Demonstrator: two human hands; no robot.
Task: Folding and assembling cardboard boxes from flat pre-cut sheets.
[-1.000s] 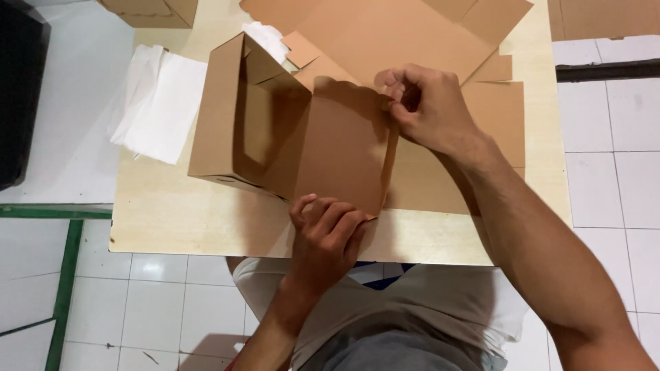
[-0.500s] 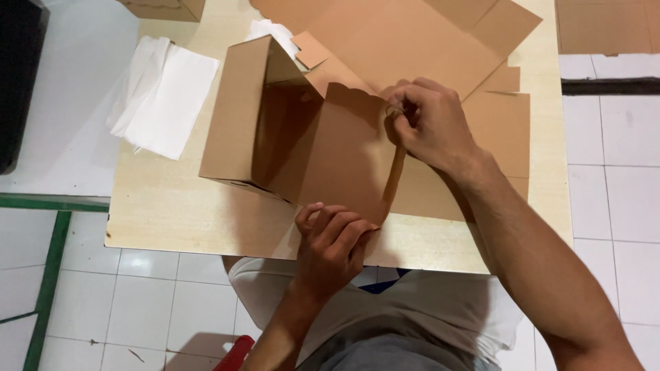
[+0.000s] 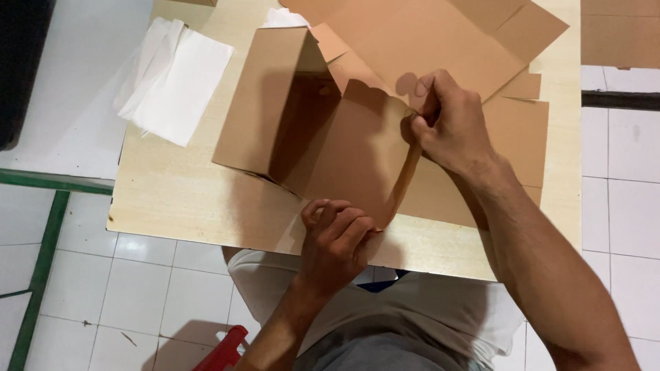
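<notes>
Both hands have barely shifted: right hand (image 3: pixel 450 124) pinches box flap (image 3: pixel 357 158), left hand (image 3: pixel 337 237) grips its lower edge; folding needs firm creasing

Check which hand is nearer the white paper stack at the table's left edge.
Left. The left hand grips the cardboard box at its near edge, below-right of the white paper stack; the right hand is farther right.

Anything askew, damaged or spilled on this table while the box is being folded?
Nothing looks damaged or spilled. The white sheets overhang the table at its left edge, a bit untidily. The half-folded cardboard box sits at an angle, held by the left hand and right hand.
</notes>
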